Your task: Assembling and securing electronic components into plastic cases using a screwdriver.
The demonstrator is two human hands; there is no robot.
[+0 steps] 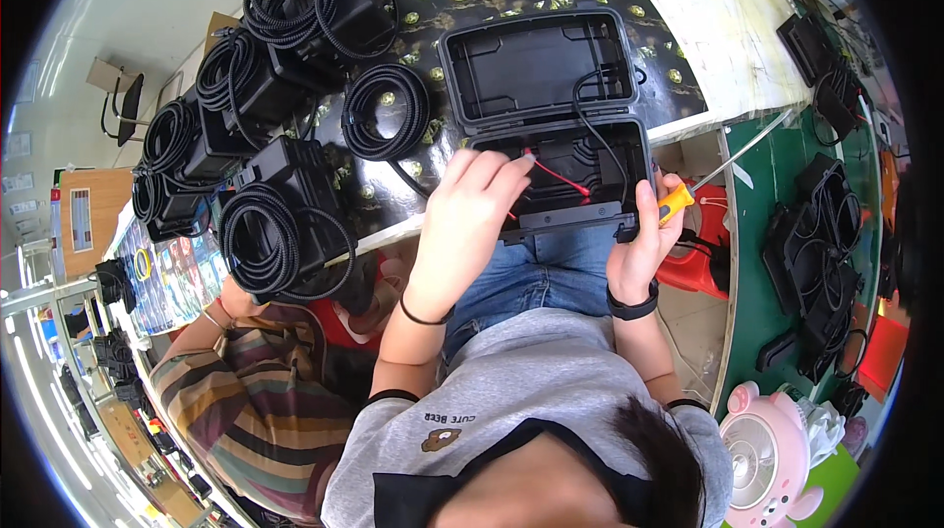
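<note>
An open black plastic case [462, 76] sits at the table's near edge, its lid tipped back and its lower half towards me. My left hand [472, 208] reaches into the lower half, fingers closed at a thin red wire [562, 178]; the fingertips partly hide the grip. A black cable [593, 123] loops from the lid side down into the case. At the case's right front corner, my right hand [637, 243] holds a screwdriver [677, 204] by its yellow handle, the metal shaft pointing up and right. Its thumb is beside the case wall.
Several black cases with coiled black cables [261, 238] crowd the table's left side. One loose cable coil [386, 113] lies left of my case. A co-worker in a striped top [251, 400] sits at my left. On the right are a green surface [752, 263], black parts and a pink fan [752, 454].
</note>
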